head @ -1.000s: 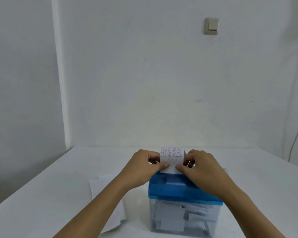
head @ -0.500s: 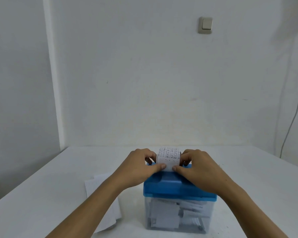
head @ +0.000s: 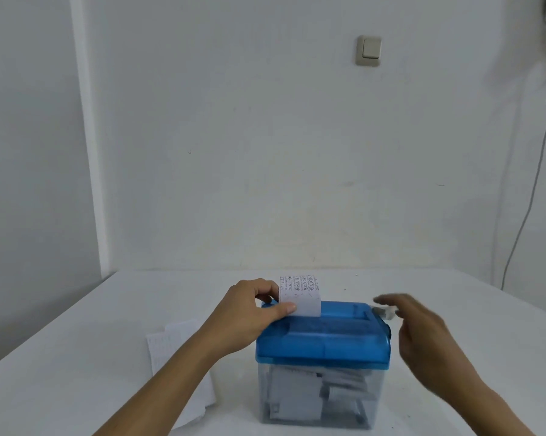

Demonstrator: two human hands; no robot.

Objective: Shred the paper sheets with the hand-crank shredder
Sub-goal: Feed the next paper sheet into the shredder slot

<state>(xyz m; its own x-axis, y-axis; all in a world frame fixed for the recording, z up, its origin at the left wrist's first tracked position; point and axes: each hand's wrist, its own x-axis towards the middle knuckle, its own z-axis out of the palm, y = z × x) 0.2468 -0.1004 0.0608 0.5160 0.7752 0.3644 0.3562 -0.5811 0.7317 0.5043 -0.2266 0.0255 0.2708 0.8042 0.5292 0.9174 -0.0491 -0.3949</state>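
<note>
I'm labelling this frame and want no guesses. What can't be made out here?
Head view:
- Crank: blurred, beside the blurred right hand; contact unclear.
- Print on the paper slip, pinched by the left hand: too small to read.
- Paper stack: left forearm crosses over it; sheet count unknown.

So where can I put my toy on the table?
Bare table lies behind the shredder up to the wall, and right of the right hand. Crowded left of the shredder: paper stack and the left hand pinching a paper sheet.
</note>
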